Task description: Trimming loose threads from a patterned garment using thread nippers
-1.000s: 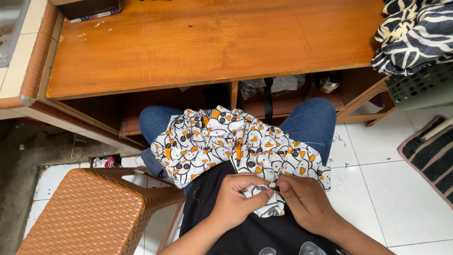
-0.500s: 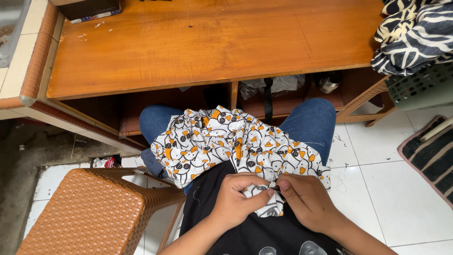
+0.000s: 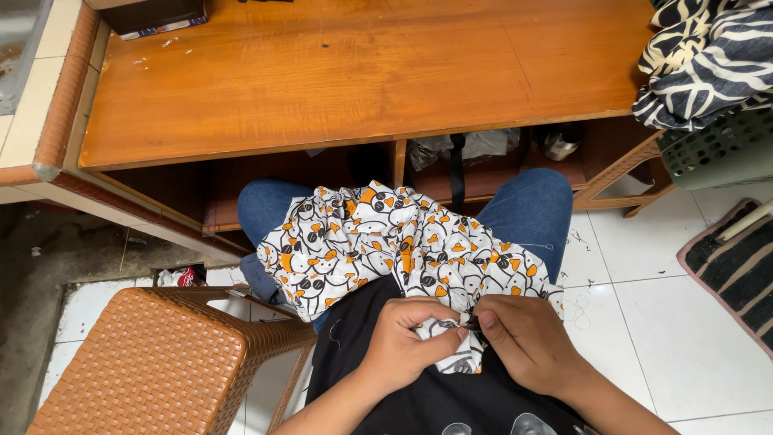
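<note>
From the head view, the printed cloth (image 3: 386, 250) lies bunched over the person's lap, soft, light and floppy, best taken at its edge. The left hand (image 3: 411, 338) pinches a fold near the hem; the right hand (image 3: 523, 342) pinches the same spot beside it. The wooden worktop (image 3: 362, 72) stands ahead, a woven stool (image 3: 153, 362) to the left, and striped fabric (image 3: 708, 56) on a basket to the right.

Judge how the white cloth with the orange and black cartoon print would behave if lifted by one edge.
The white cloth with the orange and black cartoon print would probably hang floppy: it lies crumpled in soft folds over the person's lap. It looks light for its size, since the left hand and right hand pinch an edge with fingertips only. It seems unlikely to slip, roll or break.
</note>
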